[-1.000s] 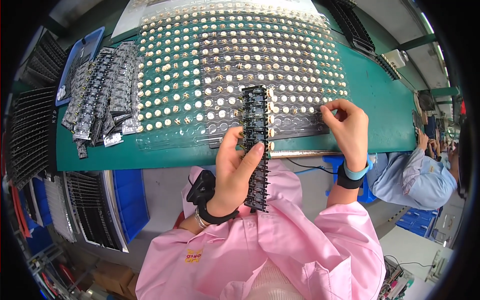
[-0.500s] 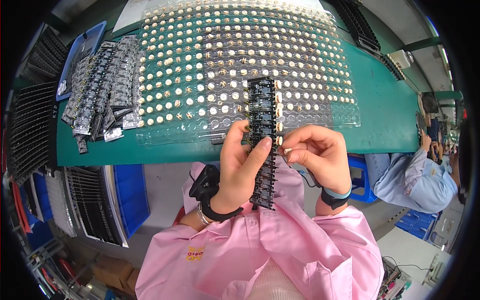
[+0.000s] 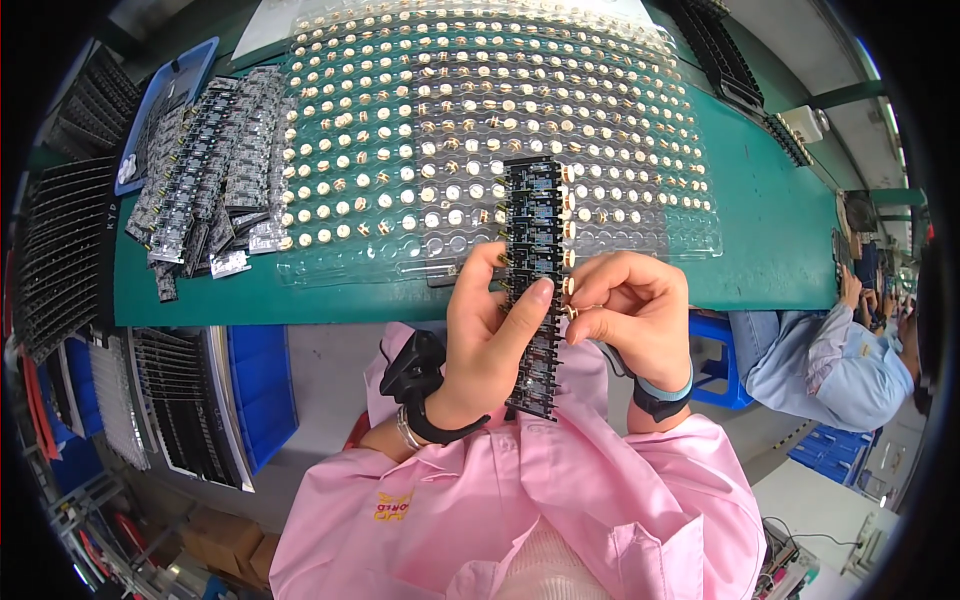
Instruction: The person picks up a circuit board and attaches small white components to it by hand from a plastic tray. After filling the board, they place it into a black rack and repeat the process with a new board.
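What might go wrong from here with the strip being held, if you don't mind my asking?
The small round part pinched in the right hand could slip and drop. The dark board strip, gripped by the left hand, might tilt if pushed sideways. The round pieces along its edge might get knocked.
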Demonstrator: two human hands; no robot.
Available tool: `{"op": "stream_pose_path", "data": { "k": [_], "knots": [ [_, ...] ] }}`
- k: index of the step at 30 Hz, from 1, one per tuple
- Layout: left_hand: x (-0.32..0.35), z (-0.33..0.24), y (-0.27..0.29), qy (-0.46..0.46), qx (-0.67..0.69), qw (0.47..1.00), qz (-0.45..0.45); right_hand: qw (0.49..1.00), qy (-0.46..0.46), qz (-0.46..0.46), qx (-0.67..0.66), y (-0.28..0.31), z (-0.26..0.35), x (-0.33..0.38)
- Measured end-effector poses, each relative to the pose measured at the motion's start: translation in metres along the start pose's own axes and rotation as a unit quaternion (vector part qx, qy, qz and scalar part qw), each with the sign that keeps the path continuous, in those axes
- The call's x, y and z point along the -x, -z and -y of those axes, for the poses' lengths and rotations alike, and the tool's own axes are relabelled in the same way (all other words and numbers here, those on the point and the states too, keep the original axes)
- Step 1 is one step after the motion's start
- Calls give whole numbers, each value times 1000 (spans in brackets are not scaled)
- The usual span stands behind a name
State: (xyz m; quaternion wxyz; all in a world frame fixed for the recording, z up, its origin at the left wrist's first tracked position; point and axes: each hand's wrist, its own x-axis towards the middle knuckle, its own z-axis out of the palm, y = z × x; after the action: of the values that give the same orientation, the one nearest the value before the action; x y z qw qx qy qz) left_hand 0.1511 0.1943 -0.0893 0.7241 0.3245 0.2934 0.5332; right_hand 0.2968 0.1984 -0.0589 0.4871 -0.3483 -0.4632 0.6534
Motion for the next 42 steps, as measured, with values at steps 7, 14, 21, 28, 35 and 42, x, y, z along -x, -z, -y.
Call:
{"op": "stream_pose_path", "data": {
  "k": [7, 14, 21, 28, 35, 42],
  "knots": [
    [0, 0, 0, -7, -1, 1000, -17, 999, -21, -18, -19, 2, -5, 2],
    [1, -1, -3, -20, 27, 999, -3, 997, -43, -66, 10, -7, -13, 2],
    [2, 1, -2, -43, -4, 999, -17, 996, -43, -74, -11, -10, -16, 2],
    [1, 4, 0, -52, -14, 998, -15, 997, -17, -65, 25, -14, -12, 1],
    [1, 1, 7, -23, 5, 999, -28, 872, 91, -244, 414, 38, 15, -8],
    [-1, 5, 8, -16, -5, 999, -41, 703, 22, -225, 674, 59, 20, -20]
  ]
}}
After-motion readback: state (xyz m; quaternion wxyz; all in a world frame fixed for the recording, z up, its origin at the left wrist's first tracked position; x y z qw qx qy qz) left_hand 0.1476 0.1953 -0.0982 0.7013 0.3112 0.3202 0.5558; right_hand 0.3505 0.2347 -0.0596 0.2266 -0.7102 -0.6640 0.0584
